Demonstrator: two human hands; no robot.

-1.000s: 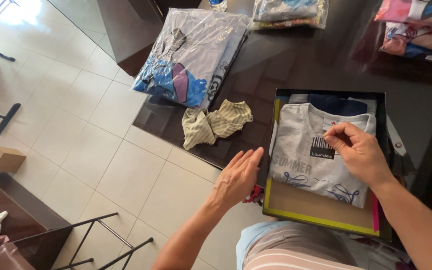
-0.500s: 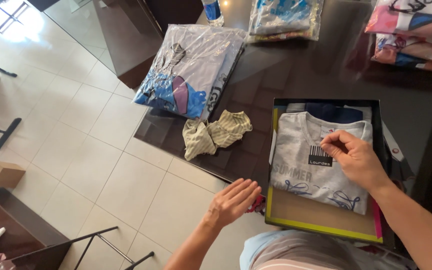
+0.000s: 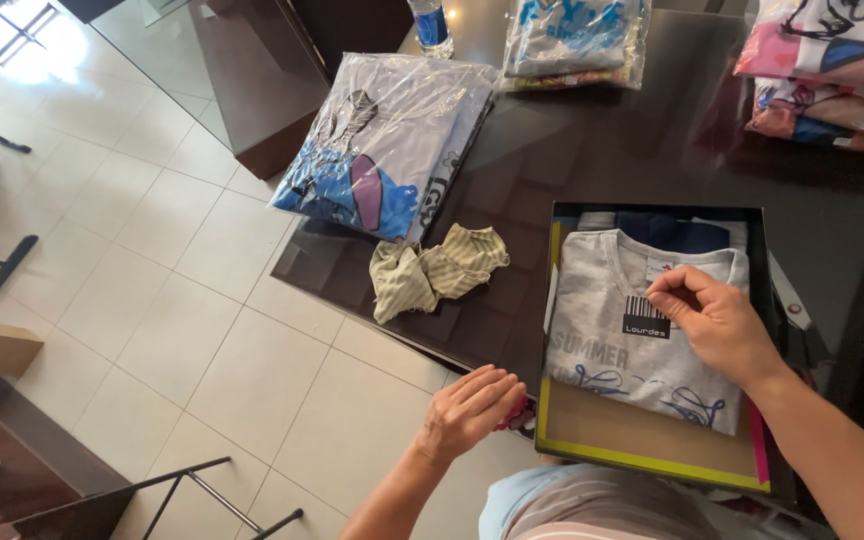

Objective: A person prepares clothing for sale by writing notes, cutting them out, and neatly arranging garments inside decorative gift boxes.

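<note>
Right hand [image 3: 717, 325] pinches a dark tag [image 3: 646, 316] on a grey shirt [image 3: 632, 340] inside an open box [image 3: 652, 465]. Left hand [image 3: 472, 408], fingers together and empty, hovers at the table's near edge [image 3: 392, 335].

grey shirt [image 3: 632, 330], yellow-edged box [image 3: 642, 462]

A grey folded T-shirt [image 3: 642, 335] lies in an open shallow box [image 3: 652, 465] at the near edge of the dark table [image 3: 602, 160]. The right hand [image 3: 717, 325] rests on the shirt, fingertips pinched at a small dark tag [image 3: 646, 318]. The left hand [image 3: 470, 408] hovers off the table's near edge, fingers loosely together. Striped socks [image 3: 437, 270] lie near the left corner, beside a bagged garment [image 3: 387, 145].
</note>
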